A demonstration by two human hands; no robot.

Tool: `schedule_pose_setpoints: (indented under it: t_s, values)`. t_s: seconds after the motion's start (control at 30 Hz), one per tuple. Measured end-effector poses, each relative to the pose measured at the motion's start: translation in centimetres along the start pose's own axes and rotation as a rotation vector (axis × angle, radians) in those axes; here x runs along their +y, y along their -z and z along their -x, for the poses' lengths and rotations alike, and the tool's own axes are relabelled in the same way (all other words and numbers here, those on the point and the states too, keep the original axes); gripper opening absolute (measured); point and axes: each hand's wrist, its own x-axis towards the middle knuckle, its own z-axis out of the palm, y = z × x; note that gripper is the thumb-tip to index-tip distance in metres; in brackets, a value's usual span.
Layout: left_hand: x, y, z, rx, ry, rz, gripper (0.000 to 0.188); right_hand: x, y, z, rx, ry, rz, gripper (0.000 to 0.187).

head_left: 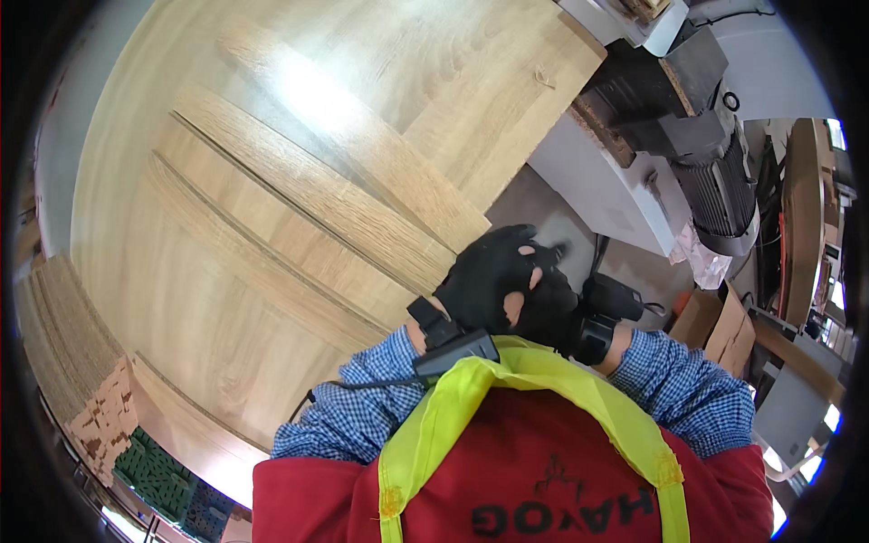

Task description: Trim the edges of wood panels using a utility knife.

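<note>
Both my hands wear black gloves, with bare skin showing through several holes. They are pressed together beside the near right ends of some wood-look strips. My left hand (482, 282) lies against the strip ends, its fingers curled in toward the other hand; what they hold, if anything, is hidden. My right hand (557, 310) overlaps it, and its fingers are dark and blurred. One wood-look strip (362, 136) ends just above my left hand. Another strip (317, 190) runs to that hand's wrist, and a lower strip (253, 235) lies alongside.
Large wood-look boards (489, 54) lie beneath the strips. To the right is a grey machine with a ribbed black motor (720, 185). An open cardboard box (715, 326) sits below it. At the left stands a stack of boards (72, 326), near a green plastic crate (154, 471).
</note>
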Motion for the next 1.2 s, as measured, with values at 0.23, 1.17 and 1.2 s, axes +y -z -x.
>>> schedule_pose_setpoints:
  t_s: [0.23,1.17,1.2]
  values:
    - [1.1,1.4,0.0,0.055,-0.068,0.110,0.042,-0.7,-1.5,1.0,0.118,-0.235,-0.634,0.052]
    - [5.1,4.7,7.1,0.543,0.234,0.061,0.065,-2.5,3.6,0.0,-0.099,0.016,0.194,0.017]
    - [5.0,6.2,10.6,0.646,0.417,-0.352,0.062,-2.6,5.2,-1.0,-0.142,0.166,0.445,0.021]
